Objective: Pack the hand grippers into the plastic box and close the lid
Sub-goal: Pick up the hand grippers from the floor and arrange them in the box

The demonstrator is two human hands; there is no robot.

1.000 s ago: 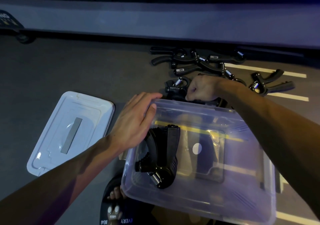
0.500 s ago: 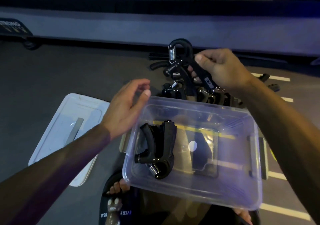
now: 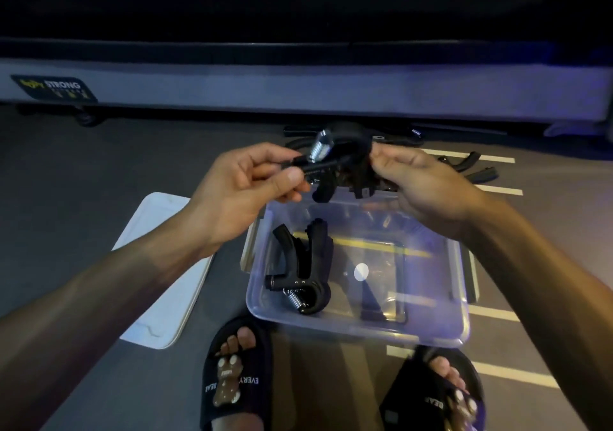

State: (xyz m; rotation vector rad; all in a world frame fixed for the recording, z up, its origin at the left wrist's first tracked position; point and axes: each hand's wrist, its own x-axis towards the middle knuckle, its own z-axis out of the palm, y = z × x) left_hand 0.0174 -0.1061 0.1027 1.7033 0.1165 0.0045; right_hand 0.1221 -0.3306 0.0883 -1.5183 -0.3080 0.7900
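A clear plastic box [image 3: 431, 327] stands open on the floor in front of my feet. One black hand gripper [image 3: 300, 271] with a steel spring lies in its left half. Above the box's far edge I hold another black hand gripper [image 3: 338, 151] with both hands. My left hand [image 3: 245, 181] pinches one handle between thumb and fingers. My right hand [image 3: 418, 178] grips the other side. The white lid [image 3: 172, 298] lies flat on the floor left of the box, partly hidden by my left forearm.
Several more black hand grippers [image 3: 471, 165] lie on the floor beyond the box. A long grey platform base [image 3: 298, 88] runs across the back. My two feet in black slippers [image 3: 232, 381] stand just in front of the box. White lines cross the floor at right.
My right hand lifted a hand gripper from the pile behind the box. My left hand left the box rim and took hold of the gripper's other handle.
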